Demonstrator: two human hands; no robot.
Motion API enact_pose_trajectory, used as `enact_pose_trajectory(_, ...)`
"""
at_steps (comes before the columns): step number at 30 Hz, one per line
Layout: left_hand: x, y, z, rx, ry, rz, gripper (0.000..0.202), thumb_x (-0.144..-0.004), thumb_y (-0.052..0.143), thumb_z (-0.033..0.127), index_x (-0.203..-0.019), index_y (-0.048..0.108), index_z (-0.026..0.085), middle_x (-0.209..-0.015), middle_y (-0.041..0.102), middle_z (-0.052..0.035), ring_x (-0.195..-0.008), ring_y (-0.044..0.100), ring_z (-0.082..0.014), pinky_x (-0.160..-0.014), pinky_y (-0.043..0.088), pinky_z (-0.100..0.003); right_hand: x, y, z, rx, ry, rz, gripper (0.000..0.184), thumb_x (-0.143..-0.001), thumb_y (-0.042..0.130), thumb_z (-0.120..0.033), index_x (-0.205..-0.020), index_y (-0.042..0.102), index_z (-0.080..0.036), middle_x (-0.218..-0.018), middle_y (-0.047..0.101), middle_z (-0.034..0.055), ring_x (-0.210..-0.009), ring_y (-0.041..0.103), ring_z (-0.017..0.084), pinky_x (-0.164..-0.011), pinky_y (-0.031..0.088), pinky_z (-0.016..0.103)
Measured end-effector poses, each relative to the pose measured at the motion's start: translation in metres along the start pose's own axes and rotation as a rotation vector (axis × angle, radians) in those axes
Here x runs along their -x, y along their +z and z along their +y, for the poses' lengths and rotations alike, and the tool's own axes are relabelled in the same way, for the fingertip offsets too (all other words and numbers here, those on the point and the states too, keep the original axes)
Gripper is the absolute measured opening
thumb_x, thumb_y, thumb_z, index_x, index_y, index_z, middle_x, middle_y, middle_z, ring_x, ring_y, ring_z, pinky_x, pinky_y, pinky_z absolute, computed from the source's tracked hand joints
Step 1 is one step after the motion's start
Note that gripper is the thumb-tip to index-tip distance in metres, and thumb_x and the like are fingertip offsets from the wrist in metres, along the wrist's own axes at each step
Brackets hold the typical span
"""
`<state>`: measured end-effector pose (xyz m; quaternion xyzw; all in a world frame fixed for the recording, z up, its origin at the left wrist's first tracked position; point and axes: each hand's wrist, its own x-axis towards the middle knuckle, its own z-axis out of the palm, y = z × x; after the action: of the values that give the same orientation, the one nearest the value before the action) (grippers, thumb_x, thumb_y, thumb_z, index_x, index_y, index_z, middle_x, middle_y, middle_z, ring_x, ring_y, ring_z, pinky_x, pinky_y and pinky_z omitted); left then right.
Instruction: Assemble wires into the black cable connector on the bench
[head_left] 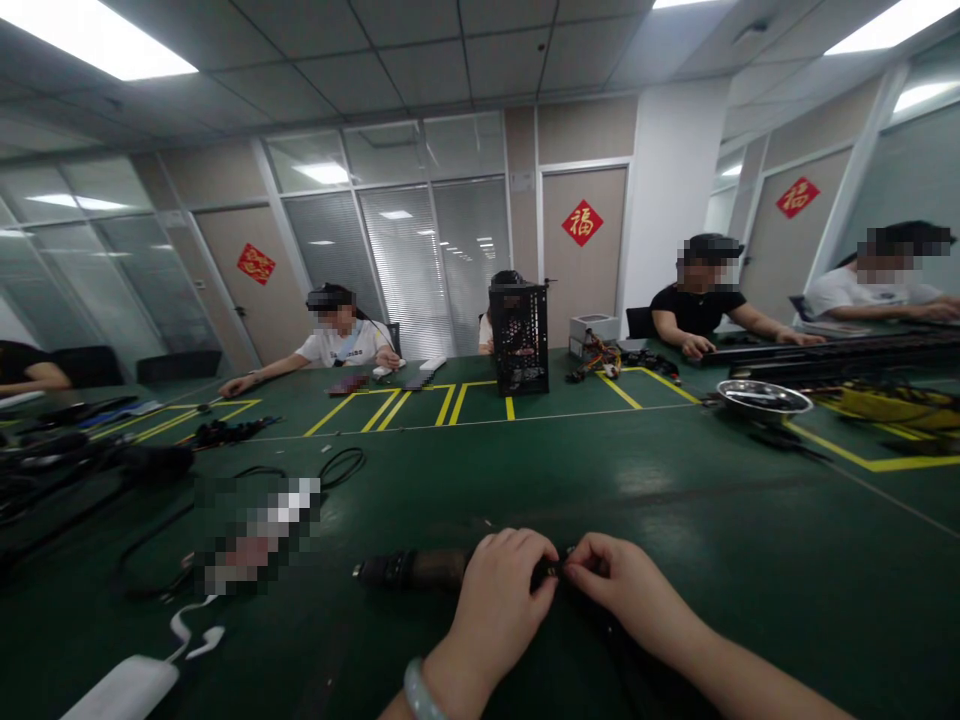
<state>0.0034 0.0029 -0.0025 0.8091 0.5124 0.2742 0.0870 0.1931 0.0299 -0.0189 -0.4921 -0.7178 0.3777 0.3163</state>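
Note:
My left hand (501,592) and my right hand (626,588) meet low in the middle of the green table (570,480). Both are closed in a pinch on a small dark part between their fingertips, at the end of a black cable bundle (409,570) that lies out to the left. The left hand wraps over that bundle; the right pinches the small end piece. More dark cable runs down under my right forearm. A pale bracelet (420,692) sits on my left wrist.
A black perforated computer case (519,340) stands at the table's far middle, inside yellow tape boxes (450,400). A metal bowl (763,398) sits right. Black cables (337,468) and a white adapter (124,690) lie left. Several other people sit round the table.

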Motion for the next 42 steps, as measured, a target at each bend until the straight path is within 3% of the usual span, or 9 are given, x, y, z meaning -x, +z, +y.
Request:
enact_pose_trajectory(4, 0.000, -0.001, 0.001, -0.007, -0.027, 0.002, 0.012, -0.082, 0.065, 0.021, -0.092, 0.059, 0.023, -0.097, 0.062, 0.0011, -0.092, 0.055, -0.0206, -0.084, 0.038, -0.036, 0.000, 0.001, 0.001, -0.017, -0.010, 0.002, 0.010, -0.082, 0.061, -0.025, -0.077, 0.065, -0.018, -0.076, 0.069, 0.0003, -0.071, 0.063, 0.016, -0.063, 0.044, 0.022)
enact_pose_trajectory(9, 0.000, -0.003, 0.002, -0.031, -0.003, -0.025, 0.015, -0.083, 0.060, 0.012, -0.090, 0.059, 0.025, -0.099, 0.063, 0.0031, -0.093, 0.055, -0.0190, -0.086, 0.037, -0.034, -0.001, 0.001, 0.002, -0.013, -0.009, -0.014, 0.010, -0.083, 0.061, -0.026, -0.078, 0.066, -0.018, -0.078, 0.070, 0.0003, -0.072, 0.064, 0.016, -0.064, 0.045, 0.022)
enact_pose_trajectory(36, 0.000, -0.003, 0.001, -0.003, -0.012, 0.004, 0.014, -0.082, 0.062, 0.017, -0.094, 0.059, 0.024, -0.104, 0.063, 0.0006, -0.095, 0.056, -0.0210, -0.087, 0.038, -0.036, 0.002, -0.001, 0.000, -0.016, 0.007, -0.009, 0.011, -0.084, 0.061, -0.027, -0.079, 0.066, -0.018, -0.076, 0.069, -0.0002, -0.071, 0.063, 0.016, -0.063, 0.044, 0.022)
enact_pose_trajectory(42, 0.000, -0.004, 0.001, -0.017, 0.019, -0.007, 0.013, -0.084, 0.061, 0.013, -0.089, 0.060, 0.025, -0.106, 0.063, 0.0033, -0.098, 0.056, -0.0190, -0.089, 0.037, -0.035, 0.003, -0.003, -0.006, -0.001, 0.000, -0.030, 0.011, -0.084, 0.060, -0.027, -0.079, 0.066, -0.018, -0.076, 0.069, -0.0002, -0.072, 0.063, 0.016, -0.063, 0.044, 0.022)
